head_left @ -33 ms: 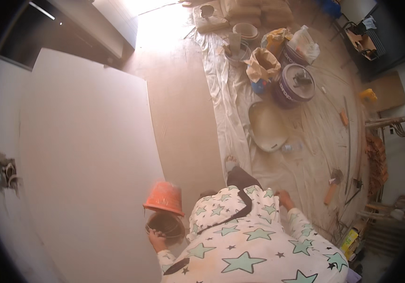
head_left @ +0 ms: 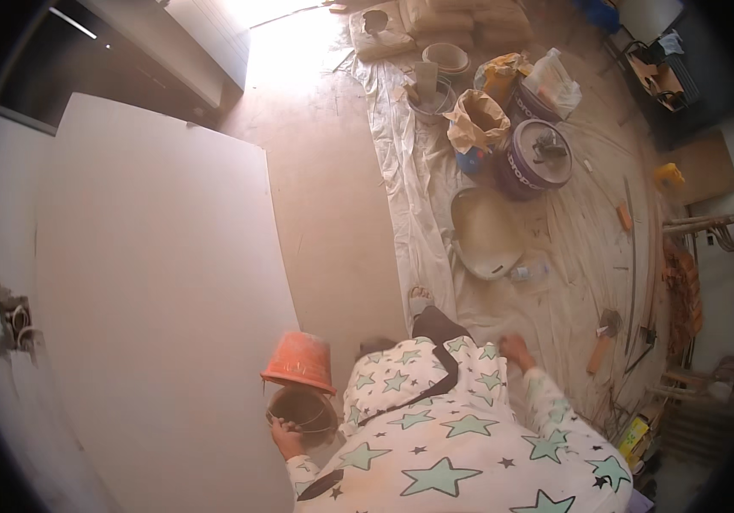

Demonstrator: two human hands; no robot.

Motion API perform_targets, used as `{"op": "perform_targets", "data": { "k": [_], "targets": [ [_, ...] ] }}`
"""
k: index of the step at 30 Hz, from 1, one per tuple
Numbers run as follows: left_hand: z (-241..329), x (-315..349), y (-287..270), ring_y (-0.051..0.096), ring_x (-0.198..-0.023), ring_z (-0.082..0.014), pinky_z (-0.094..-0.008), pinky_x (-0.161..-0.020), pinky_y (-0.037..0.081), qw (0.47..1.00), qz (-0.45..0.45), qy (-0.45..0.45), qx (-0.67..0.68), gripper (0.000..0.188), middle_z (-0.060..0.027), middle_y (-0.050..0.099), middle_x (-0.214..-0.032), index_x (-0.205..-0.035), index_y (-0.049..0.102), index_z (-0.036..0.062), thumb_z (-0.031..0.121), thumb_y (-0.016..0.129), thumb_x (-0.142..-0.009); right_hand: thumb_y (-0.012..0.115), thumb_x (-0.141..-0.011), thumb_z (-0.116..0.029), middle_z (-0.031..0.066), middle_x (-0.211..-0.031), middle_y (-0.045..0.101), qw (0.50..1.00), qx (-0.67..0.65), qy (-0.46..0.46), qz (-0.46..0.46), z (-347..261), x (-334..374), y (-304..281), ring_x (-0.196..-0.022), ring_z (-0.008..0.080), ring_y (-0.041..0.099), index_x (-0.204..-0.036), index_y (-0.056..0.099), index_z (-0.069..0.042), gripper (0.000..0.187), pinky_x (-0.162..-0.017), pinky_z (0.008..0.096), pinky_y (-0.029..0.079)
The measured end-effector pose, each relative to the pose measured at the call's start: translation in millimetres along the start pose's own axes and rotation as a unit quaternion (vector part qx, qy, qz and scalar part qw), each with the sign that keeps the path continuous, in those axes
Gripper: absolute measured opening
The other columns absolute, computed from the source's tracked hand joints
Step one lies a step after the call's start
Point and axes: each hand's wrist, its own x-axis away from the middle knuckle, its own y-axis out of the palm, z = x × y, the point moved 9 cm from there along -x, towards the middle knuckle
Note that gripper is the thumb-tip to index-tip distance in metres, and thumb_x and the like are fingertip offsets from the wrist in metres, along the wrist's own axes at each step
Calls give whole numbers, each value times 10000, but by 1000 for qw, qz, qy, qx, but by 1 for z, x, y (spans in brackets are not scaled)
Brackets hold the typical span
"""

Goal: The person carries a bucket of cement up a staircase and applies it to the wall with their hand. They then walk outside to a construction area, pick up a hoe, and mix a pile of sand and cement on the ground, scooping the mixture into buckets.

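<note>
My left hand (head_left: 285, 436) is closed on the rim side of a dark round bucket (head_left: 309, 412), whose thin wire handle shows across its mouth. Right beside that bucket, on its far side, an orange bucket (head_left: 298, 359) is tipped with its wide rim toward it. I cannot tell whether the two touch. Pale dust marks the orange bucket's side. My right hand (head_left: 516, 352) hangs out at my right side, over the floor sheet. Its fingers are mostly hidden, and nothing shows in it. Both sleeves are white with green stars.
A large pale board (head_left: 162, 256) stands at my left. Ahead on the right, a plastic sheet (head_left: 572, 256) bears a pale tub (head_left: 488, 235), a purple-sided pail (head_left: 525, 167), an open paper bag (head_left: 476, 120) and an orange-handled tool (head_left: 600, 352). Stacked sacks (head_left: 444, 26) lie farther off.
The view has shifted very slightly. My right hand has swung a little outward and forward, while my left hand keeps its hold on the dark bucket.
</note>
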Motion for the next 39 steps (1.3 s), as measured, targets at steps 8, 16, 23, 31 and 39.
{"op": "perform_targets", "data": {
  "k": [8, 16, 23, 31, 39],
  "targets": [
    [24, 6, 91, 415, -566, -115, -282, -509, 356, 999, 22, -18, -21, 191, 15, 384, -658, -901, 423, 135, 313, 462, -956, 524, -727, -47, 186, -845, 669, 972, -95, -138, 166, -189, -251, -259, -648, 276, 661, -979, 648, 17, 288, -638, 366, 540],
    [91, -64, 227, 426, -556, -129, -319, -491, 345, 992, -68, 63, -90, 184, 9, 418, -686, -960, 475, 115, 296, 469, -930, 581, -719, -62, 183, -833, 670, 986, -46, -82, 137, -229, -336, -264, -613, 273, 660, -984, 655, 6, 283, -587, 368, 539],
    [197, -78, 449, 484, -573, -130, -300, -510, 327, 995, -64, -38, -63, 177, 50, 426, -603, -815, 505, 176, 273, 472, -959, 611, -782, -234, 209, -829, 679, 996, -37, -68, 41, -283, -319, -218, -778, 306, 681, -870, 683, -14, 247, -681, 408, 520],
    [285, -62, 692, 541, -625, -120, -303, -560, 329, 990, -100, -27, -94, 260, 79, 449, -591, -763, 500, 199, 329, 464, -986, 606, -785, -287, 209, -907, 676, 920, -372, 103, 65, -308, -355, -251, -870, 338, 665, -920, 674, -34, 294, -744, 401, 493],
    [324, -1, 947, 607, -725, -117, -289, -564, 353, 983, -160, 2, -92, 194, 81, 527, -627, -817, 542, 198, 309, 506, -972, 618, -770, -126, 112, -829, 676, 927, -341, 137, 78, -257, -549, -385, -671, 192, 658, -1018, 648, -13, 274, -596, 314, 522]
  ]
}}
